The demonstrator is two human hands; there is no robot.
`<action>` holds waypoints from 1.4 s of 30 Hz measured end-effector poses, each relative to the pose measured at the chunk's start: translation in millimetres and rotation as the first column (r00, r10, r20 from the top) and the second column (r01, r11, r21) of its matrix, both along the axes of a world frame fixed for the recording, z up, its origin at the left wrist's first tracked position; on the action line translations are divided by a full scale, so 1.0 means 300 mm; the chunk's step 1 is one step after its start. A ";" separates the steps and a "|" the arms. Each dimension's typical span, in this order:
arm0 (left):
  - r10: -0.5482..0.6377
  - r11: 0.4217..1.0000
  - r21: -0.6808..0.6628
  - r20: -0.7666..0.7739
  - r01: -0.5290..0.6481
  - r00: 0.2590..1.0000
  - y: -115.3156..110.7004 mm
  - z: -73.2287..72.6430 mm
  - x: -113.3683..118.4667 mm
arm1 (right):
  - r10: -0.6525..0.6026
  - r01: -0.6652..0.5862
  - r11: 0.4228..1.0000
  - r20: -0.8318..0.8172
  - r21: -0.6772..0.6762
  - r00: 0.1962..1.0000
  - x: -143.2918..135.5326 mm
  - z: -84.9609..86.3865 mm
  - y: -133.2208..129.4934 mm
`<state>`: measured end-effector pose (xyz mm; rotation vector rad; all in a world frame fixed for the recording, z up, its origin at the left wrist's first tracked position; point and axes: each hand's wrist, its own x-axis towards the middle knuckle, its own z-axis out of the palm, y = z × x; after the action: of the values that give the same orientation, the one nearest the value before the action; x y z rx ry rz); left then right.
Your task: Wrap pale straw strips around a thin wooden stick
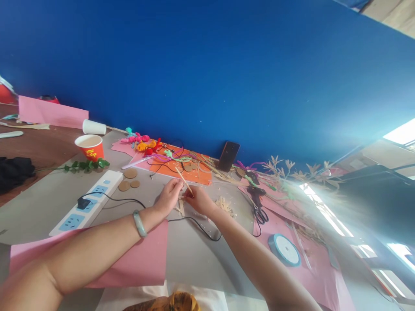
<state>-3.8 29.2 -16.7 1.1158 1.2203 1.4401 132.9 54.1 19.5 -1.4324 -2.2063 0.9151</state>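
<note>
My left hand [169, 196] and my right hand [198, 200] meet over the grey table mat [191, 255], fingertips close together. Between them they pinch a thin tan stick [184, 180] that slants up and to the left. Small straw-coloured bits [180, 208] lie just under the hands, and a looser pile of the same scraps [226, 204] sits to the right. A green bangle [139, 223] is on my left wrist. A black cable [198, 225] runs under my right forearm.
A white power strip [87, 202] with a black plug lies left, next to three brown card discs [130, 179]. A red paper cup [90, 147], a leafy sprig, coloured paper flowers on an orange sheet [181, 170], a phone [228, 156], black scissors [258, 206], a ribbon spool [284, 249], and pink sheets surround the hands.
</note>
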 end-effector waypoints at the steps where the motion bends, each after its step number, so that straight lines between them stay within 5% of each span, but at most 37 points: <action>1: -0.011 1.000 0.004 -0.014 0.012 1.000 -0.001 -0.002 0.003 | -0.005 0.006 1.000 -0.004 0.004 1.000 0.011 0.004 -0.006; 8: -0.207 0.978 -0.019 -0.259 0.210 0.943 -0.031 0.008 0.005 | -0.107 0.107 0.994 -0.042 0.001 0.993 0.083 0.015 -0.083; 13: -0.205 0.974 0.017 -0.349 0.225 0.914 -0.041 0.032 -0.002 | -0.197 0.177 0.978 -0.199 -0.111 0.960 0.096 0.033 -0.135; 19: -0.287 0.955 -0.026 -0.327 0.295 0.901 -0.055 0.060 0.003 | -0.364 0.229 0.915 -0.437 -0.332 0.823 0.107 0.047 -0.146; 25: -0.281 0.954 -0.021 -0.408 0.299 0.869 -0.072 0.083 0.012 | -0.436 0.219 0.885 -0.570 -0.410 0.696 0.112 0.042 -0.148; 33: -0.343 0.939 -0.083 -0.248 0.333 0.906 -0.081 0.103 0.012 | -0.435 0.182 0.884 -0.616 -0.430 0.656 0.108 0.056 -0.156; 42: -0.346 0.938 -0.092 -0.160 0.335 0.924 -0.085 0.099 0.011 | -0.411 0.175 0.888 -0.564 -0.425 0.716 0.092 0.039 -0.173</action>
<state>-0.5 3.7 12.9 1.3574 1.1140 1.0509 160.4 2.1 31.1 -1.2866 -1.2995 1.4557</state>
